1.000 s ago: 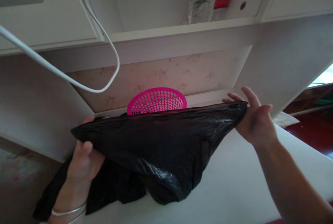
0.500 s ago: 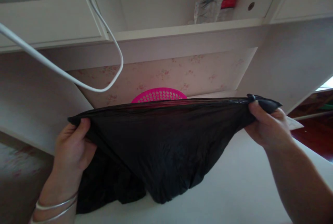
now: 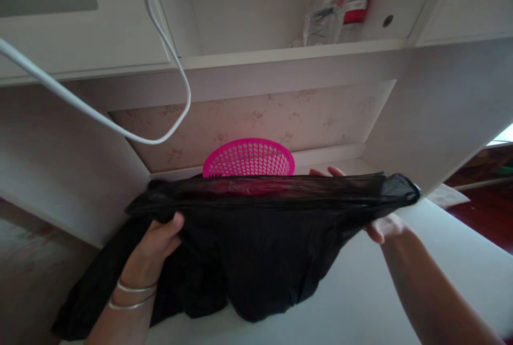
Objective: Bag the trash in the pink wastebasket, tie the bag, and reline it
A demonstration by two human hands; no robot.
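Note:
A black plastic bag (image 3: 264,254) hangs stretched sideways between my hands, its folded top band thin enough for pink to show through. My left hand (image 3: 160,238) is closed on the bag below its upper left part, thumb in front, other fingers partly hidden. Behind the bag's right part, my right hand (image 3: 387,227) supports it; fingertips show above the top edge and the thumb lies below. The palm is covered by plastic. Further black plastic (image 3: 108,286) lies at the lower left, beneath my left forearm. Just behind the bag stands a pink perforated basket (image 3: 252,158), its lower part hidden.
A white cable (image 3: 120,130) loops across the upper left. Overhead is an open white shelf (image 3: 280,57) holding a clear plastic package (image 3: 324,13) and a red-and-green labelled item (image 3: 358,0). White side panels flank the white tabletop (image 3: 368,291); a pale sheet (image 3: 447,196) lies at its right.
Both hands have come closer together and the bag's top edge has dropped, showing more of the basket. The right hand has moved from pinching the corner to behind the bag.

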